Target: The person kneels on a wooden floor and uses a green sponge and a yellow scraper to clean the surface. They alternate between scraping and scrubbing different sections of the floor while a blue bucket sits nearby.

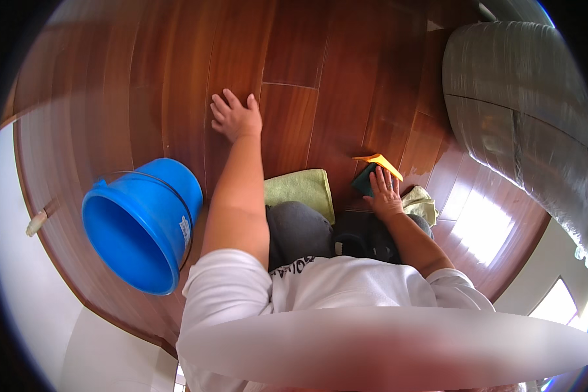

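Note:
My left hand (pixel 237 117) is flat on the dark wooden floor (pixel 289 63), its fingers spread and nothing under them but the boards. Lower right, my right hand (pixel 386 196) lies over a dark green scouring pad (pixel 363 180) and presses it to the floor, partly covering it. A yellow-orange plastic scraper (pixel 379 159) lies just beyond my right fingertips, close against the pad. Under my left knee is a folded light green cloth (pixel 304 188). A second pale cloth (pixel 420 203), crumpled, sits beside my right hand and knee.
A blue bucket (pixel 142 220) with a wire handle stands at my left. Large plastic-wrapped furniture (pixel 519 103) takes up the right side. White walls with brown skirting (pixel 61 264) curve behind me. A wet-looking patch (pixel 416 179) marks the floor near the scraper.

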A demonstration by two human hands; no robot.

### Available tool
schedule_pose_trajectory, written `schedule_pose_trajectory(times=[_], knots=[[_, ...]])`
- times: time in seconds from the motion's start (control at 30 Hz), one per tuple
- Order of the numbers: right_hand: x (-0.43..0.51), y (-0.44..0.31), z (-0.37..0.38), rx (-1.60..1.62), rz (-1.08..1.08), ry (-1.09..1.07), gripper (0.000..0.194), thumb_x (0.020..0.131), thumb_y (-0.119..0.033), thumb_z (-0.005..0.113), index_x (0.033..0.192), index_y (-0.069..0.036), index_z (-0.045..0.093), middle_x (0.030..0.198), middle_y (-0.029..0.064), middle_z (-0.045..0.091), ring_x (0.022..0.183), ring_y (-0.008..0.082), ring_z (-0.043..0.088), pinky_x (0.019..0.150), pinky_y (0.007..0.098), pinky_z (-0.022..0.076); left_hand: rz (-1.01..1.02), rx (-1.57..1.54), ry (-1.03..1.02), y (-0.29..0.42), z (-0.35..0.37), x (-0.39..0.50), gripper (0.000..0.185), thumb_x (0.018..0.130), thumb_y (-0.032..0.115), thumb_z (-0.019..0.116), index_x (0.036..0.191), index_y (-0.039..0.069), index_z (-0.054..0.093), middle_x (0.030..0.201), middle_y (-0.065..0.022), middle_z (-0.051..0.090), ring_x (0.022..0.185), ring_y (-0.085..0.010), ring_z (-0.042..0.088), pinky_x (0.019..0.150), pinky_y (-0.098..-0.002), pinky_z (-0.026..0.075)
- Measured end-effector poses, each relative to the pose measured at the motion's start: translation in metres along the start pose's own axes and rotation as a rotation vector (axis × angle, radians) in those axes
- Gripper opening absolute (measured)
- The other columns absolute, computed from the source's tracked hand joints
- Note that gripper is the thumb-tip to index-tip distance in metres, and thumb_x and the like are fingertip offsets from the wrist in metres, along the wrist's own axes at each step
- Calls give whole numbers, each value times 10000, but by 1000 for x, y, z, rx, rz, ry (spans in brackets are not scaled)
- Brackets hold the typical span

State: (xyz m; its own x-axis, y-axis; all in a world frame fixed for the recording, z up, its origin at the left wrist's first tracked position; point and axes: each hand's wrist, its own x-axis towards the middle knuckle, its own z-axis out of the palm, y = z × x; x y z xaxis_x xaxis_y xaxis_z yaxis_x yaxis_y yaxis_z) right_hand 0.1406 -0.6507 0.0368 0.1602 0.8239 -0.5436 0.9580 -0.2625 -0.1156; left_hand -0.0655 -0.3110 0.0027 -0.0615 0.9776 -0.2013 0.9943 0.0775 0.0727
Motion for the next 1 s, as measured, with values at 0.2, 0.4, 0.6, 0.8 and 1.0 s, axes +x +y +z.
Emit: schedule_pose_trajectory(times=[0.2, 0.4, 0.6, 0.8, 1.0], knots=[[63, 13, -18, 40, 210, 203, 761, 760, -429, 604, 1360, -90, 282, 1441, 133, 183, 1313, 383, 169, 1038, 529, 189, -315, -57, 149, -66, -7, 25, 598, 857, 441, 440, 1334, 92, 347, 1411, -121, 263, 1281, -262, 263, 990, -468, 244], [180, 55, -80, 21, 453, 362, 668, 849, -424, 497, 1374, -90, 252, 1440, 145, 182, 1334, 335, 143, 1037, 536, 185, -269, 51, 175, -71, 10, 25, 613, 866, 428, 424, 1349, 69, 308, 1416, -133, 243, 1292, -263, 241, 1009, -468, 220], [271, 60, -114, 176, 146, 584, 553, 904, -339, 409, 1372, -91, 251, 1439, 163, 170, 1327, 356, 145, 1042, 529, 182, -271, 82, 122, -69, 0, 31, 616, 869, 411, 417, 1362, 72, 272, 1422, -149, 215, 1302, -280, 216, 1015, -482, 204], [414, 113, -167, -41, -58, 609, 511, 921, -322, 359, 1369, -96, 264, 1444, 166, 159, 1315, 383, 163, 1040, 492, 211, -243, 108, 100, -71, 4, 33, 612, 869, 404, 417, 1358, 65, 274, 1423, -172, 197, 1307, -308, 193, 1014, -510, 193], [497, 143, -205, -69, -100, 584, 529, 927, -341, 342, 1379, -87, 236, 1446, 158, 168, 1317, 384, 160, 1037, 498, 208, -209, 84, 110, -74, 5, 41, 637, 859, 406, 427, 1375, 89, 229, 1422, -203, 166, 1303, -357, 175, 1001, -565, 176]])
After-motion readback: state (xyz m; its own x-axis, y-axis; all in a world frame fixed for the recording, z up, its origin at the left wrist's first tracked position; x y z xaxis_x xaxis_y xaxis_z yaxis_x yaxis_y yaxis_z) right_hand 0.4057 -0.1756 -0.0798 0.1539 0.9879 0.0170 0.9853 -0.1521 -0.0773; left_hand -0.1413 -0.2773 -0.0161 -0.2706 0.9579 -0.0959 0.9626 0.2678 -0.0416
